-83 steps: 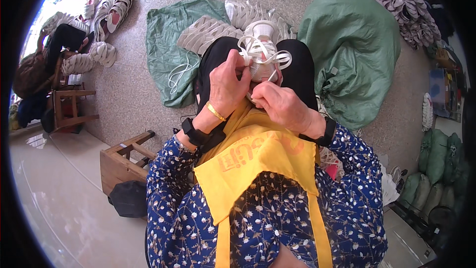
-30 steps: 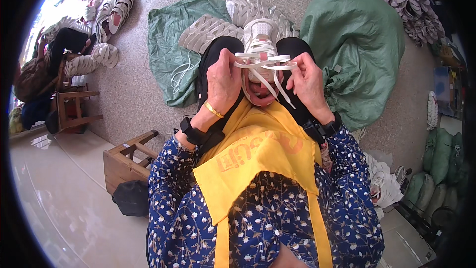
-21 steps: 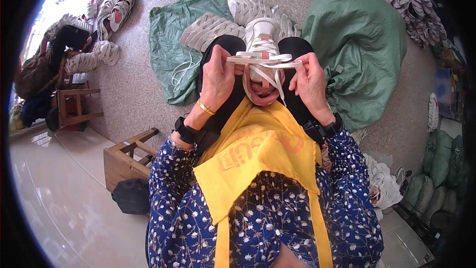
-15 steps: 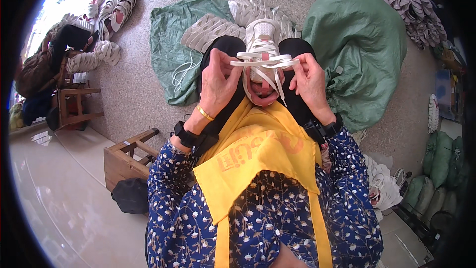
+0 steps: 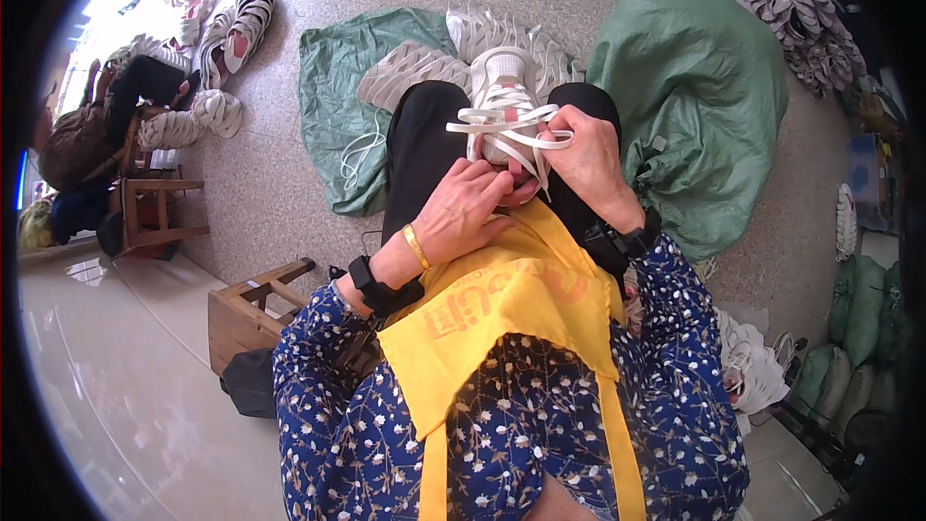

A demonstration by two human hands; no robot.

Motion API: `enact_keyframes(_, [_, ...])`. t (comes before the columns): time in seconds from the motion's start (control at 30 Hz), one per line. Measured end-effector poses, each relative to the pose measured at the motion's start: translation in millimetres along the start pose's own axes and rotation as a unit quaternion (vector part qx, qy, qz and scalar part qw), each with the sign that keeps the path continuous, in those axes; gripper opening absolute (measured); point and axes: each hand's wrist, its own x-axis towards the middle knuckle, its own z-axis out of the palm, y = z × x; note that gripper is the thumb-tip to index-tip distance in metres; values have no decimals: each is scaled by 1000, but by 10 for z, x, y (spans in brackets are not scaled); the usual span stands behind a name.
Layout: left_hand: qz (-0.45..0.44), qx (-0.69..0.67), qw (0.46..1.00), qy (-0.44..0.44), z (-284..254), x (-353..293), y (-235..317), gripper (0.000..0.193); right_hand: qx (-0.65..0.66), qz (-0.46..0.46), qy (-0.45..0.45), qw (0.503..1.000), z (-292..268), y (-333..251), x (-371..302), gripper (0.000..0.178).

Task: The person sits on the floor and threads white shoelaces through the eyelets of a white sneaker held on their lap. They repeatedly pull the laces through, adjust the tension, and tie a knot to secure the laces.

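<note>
A white shoe (image 5: 503,66) with a pink inside is held between my black-clad knees, its toe pointing away from me. White shoelaces (image 5: 494,127) cross over its upper in loose loops. My right hand (image 5: 585,156) pinches a lace at the right side of the shoe, thumb and forefinger together. At the shoe's near opening, my left hand (image 5: 465,205) has its fingers bent and closed on the collar edge. The left fingertips are partly hidden. A yellow apron (image 5: 502,294) covers my lap just below the shoe.
Several white shoe uppers (image 5: 410,75) lie on a flat green sack (image 5: 328,87) beyond my knees. A bulging green sack (image 5: 690,106) stands at the right. On the left are a wooden stool (image 5: 246,318) and a seated person (image 5: 82,145) near more shoes.
My left hand has let go of the lace and come down to the shoe's opening. The right hand has moved slightly inward, still pinching lace.
</note>
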Motion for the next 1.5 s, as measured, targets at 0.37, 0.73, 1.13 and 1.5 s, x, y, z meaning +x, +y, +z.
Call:
enact_keyframes(0.37, [-117,-87,982,120,-165,-114,15,29,198,60,-26,978,-219,85,-121,10])
enact_keyframes(0.73, [-223,-423,856,197,-311,-274,-97,18,86,-134,-129,979,33,244,-264,26])
enact_keyframes(1.13, [-126,-68,989,46,-55,9,-25,37,87,-73,-44,993,-49,301,-211,28])
enact_keyframes(1.5, [-35,96,993,57,154,286,-20,45,140,7,-8,990,-220,365,-230,23])
